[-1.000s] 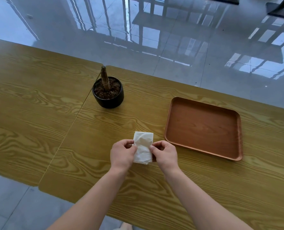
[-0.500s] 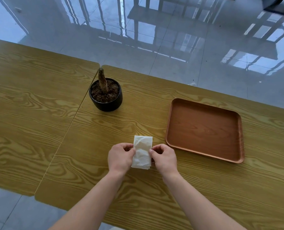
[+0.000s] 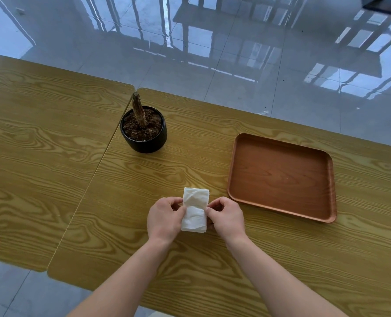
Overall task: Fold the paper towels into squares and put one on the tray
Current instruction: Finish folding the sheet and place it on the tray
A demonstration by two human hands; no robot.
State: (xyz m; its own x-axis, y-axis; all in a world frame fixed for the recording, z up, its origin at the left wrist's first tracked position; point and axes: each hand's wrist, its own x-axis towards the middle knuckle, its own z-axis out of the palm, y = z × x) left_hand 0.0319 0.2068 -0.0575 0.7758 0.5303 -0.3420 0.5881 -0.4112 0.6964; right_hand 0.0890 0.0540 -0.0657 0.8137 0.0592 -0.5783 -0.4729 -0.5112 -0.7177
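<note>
A white paper towel (image 3: 195,210), folded into a narrow upright rectangle, lies on the wooden table (image 3: 281,259) near its middle. My left hand (image 3: 164,217) pinches its left edge and my right hand (image 3: 226,217) pinches its right edge, both about halfway up. The towel's far half looks creased. A brown wooden tray (image 3: 281,177) with nothing in it sits just right of my right hand, apart from the towel.
A black pot (image 3: 144,133) with soil and a cut stem stands behind the towel, to the left. A second wooden table (image 3: 34,156) adjoins on the left with a narrow gap. Glossy grey floor tiles lie beyond the far edge.
The camera view has shifted slightly. Both hands stay pinched on the towel's sides at almost the same spot on the table.
</note>
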